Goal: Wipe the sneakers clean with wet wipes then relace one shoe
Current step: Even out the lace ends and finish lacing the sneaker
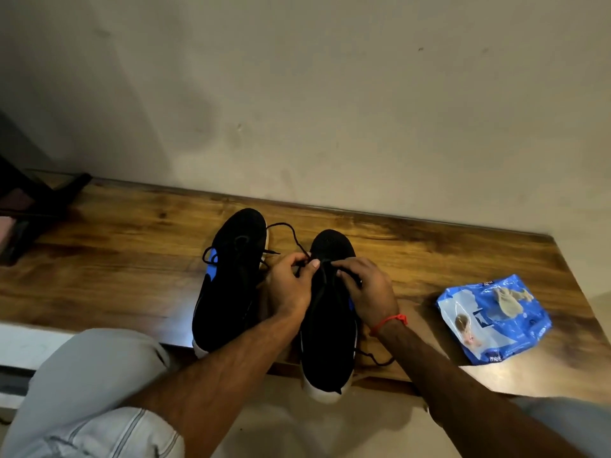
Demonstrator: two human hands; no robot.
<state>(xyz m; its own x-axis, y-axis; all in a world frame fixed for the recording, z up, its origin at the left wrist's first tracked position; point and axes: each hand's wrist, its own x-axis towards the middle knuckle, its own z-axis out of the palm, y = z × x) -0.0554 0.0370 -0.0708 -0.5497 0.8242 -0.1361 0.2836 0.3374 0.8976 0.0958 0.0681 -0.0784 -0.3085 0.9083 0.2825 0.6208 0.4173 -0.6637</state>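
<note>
Two black fabric sneakers with white soles and blue side marks sit side by side on a glossy brown wooden bench, toes at 12 o'clock, heels overhanging the near edge. Left sneaker (228,282) untouched, its lace loose. Left hand (291,285) and right hand (370,292) are both over the right sneaker (325,328), each pinching its black lace (299,249) near the toe-end eyelets. Blue plastic wet-wipes pack (492,317) lies at 3 o'clock of the shoes, well apart. Bench (115,259) abuts a cream wall.
</note>
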